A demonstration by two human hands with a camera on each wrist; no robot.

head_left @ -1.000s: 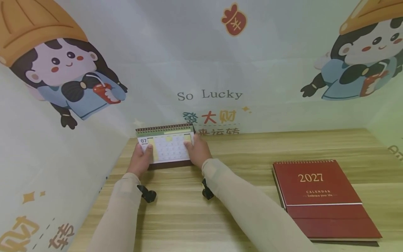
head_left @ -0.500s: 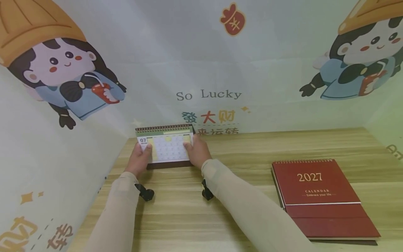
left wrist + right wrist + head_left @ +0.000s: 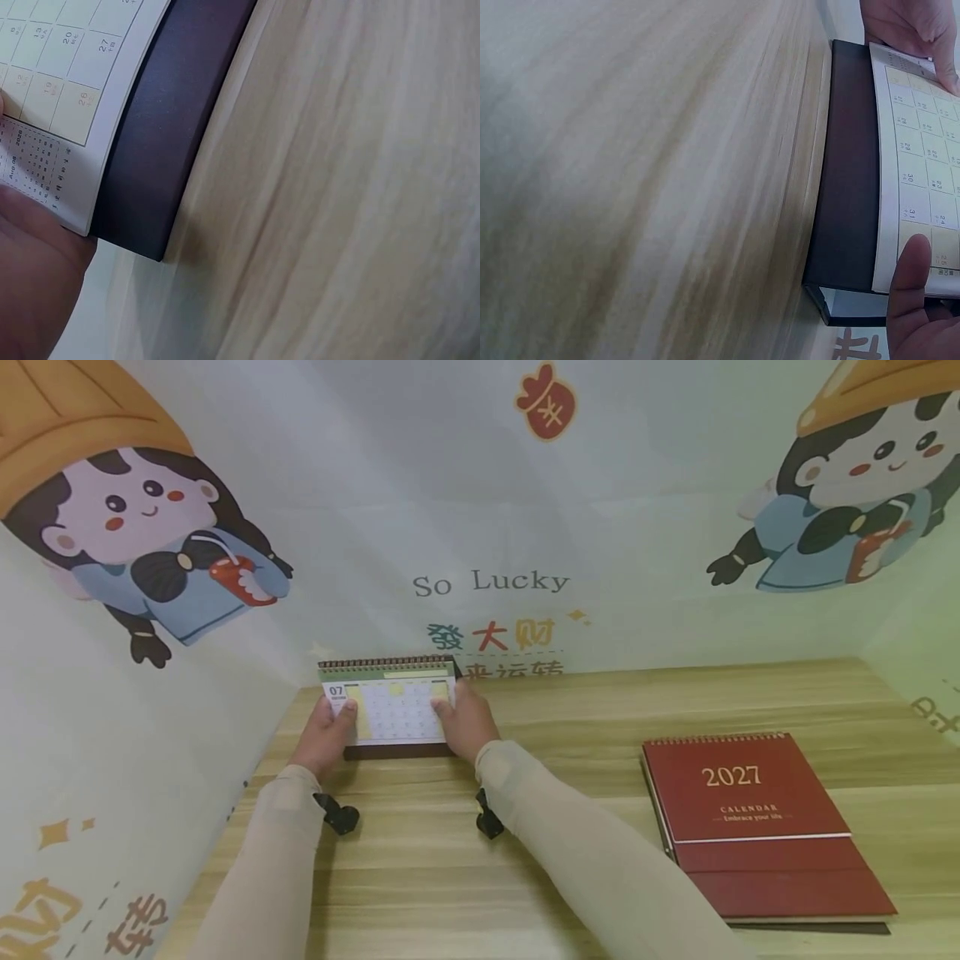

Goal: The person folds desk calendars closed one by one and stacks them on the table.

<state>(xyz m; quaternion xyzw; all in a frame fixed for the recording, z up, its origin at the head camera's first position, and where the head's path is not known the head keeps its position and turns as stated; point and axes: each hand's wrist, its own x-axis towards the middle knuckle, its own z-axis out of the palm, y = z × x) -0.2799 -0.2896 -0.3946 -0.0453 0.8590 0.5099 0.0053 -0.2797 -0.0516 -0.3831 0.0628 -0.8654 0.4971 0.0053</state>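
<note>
A spiral-bound desk calendar point(image 3: 393, 710) showing page 07 stands tilted back near the rear left of the wooden table, by the back wall. My left hand point(image 3: 324, 739) grips its left side, thumb on the page front and the other fingers mostly hidden. On the opposite side my right hand point(image 3: 470, 722) holds the calendar, its thumb pressing the page near the right edge. The dark base strip point(image 3: 161, 127) under the white page shows in the left wrist view. From the right wrist, the calendar's open triangular side is visible beside the right thumb point(image 3: 911, 281).
A red 2027 calendar point(image 3: 750, 793) lies on the right of the wooden table point(image 3: 420, 877). Printed fabric walls point(image 3: 637, 527) with cartoon figures enclose the table at the back and sides. Black wrist cameras point(image 3: 341, 817) hang under both sleeves.
The whole head view has shifted slightly, so things appear a little further left and higher. Both hands keep the same hold on the calendar, which stays in place.
</note>
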